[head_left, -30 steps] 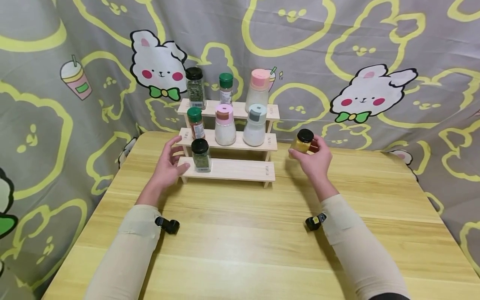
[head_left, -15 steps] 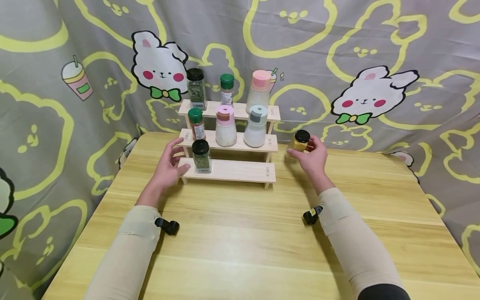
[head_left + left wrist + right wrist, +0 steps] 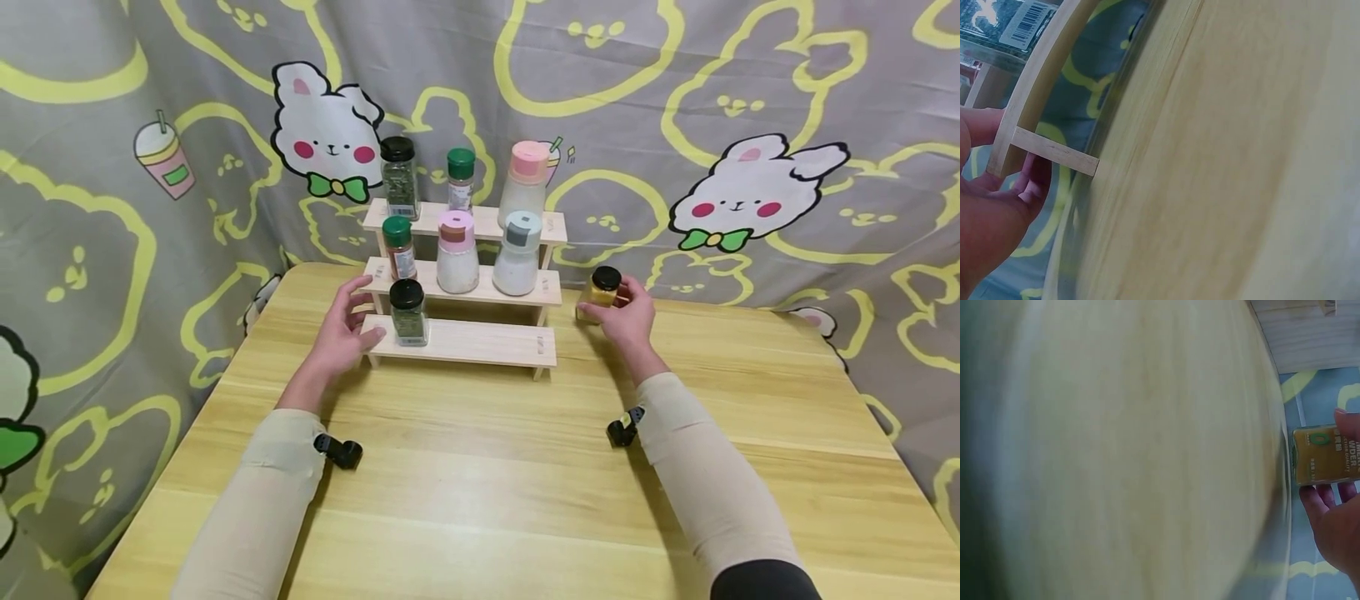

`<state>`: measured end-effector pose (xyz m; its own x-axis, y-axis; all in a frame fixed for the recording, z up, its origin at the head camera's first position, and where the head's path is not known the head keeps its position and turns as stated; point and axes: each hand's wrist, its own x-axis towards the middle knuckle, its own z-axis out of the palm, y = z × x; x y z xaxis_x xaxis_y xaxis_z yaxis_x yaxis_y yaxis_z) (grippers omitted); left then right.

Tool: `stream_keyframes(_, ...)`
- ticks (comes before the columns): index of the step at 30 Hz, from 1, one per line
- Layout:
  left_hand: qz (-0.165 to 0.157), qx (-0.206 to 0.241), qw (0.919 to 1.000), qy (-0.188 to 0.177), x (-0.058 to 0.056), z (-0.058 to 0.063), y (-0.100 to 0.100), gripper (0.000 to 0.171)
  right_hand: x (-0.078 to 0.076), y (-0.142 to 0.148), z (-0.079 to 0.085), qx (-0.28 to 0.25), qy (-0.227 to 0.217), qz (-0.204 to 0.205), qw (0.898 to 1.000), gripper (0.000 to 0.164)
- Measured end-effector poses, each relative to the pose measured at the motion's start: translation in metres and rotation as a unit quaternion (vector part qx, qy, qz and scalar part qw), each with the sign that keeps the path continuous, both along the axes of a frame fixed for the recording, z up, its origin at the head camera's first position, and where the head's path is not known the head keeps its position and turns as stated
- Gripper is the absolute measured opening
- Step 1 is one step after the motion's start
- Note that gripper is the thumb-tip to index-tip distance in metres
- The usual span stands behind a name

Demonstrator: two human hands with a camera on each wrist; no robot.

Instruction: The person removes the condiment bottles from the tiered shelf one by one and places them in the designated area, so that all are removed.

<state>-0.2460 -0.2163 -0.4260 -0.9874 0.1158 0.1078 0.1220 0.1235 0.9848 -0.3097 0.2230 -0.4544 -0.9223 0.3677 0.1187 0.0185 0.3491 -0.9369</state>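
My right hand holds a small spice jar of yellow powder with a black lid, upright, thumb on one side and fingers on the other. The jar is right of the rack, its base close to the tabletop; its printed label shows in the right wrist view. With my left hand I grip the left end of the wooden three-tier rack, thumb at the bottom shelf's end. In the left wrist view my fingers curl behind the shelf. A black-lidded herb jar stands on that shelf, near my thumb.
On the middle shelf are a green-capped shaker, a pink-capped bottle and a grey-capped bottle. The top shelf bears a herb jar, another green-capped shaker and a salmon-capped bottle. A patterned curtain hangs behind the table.
My right hand has brought the yellow powder jar slightly left, toward the rack, and lower to the table. The left hand keeps its place on the rack; the head view has shifted slightly.
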Motion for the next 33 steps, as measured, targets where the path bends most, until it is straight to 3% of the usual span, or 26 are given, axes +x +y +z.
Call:
stream_keyframes(15, 0.01, -0.004, 0.9999, -0.004, 0.001, -0.001, 0.002, 0.082, -0.008, 0.002, -0.012, -0.011, -0.002, 0.009, 1.0, 0.072)
stream_keyframes(23, 0.011, 0.001, 0.9999, 0.008, -0.013, -0.022, -0.002, 0.086, -0.006, 0.005, -0.011, -0.008, 0.0, 0.015, 1.0, 0.073)
stream_keyframes(33, 0.014, -0.001, 0.9999, 0.006, -0.012, -0.024, -0.002, 0.089, 0.002, 0.007, -0.006, -0.034, -0.016, 0.023, 0.999, 0.079)
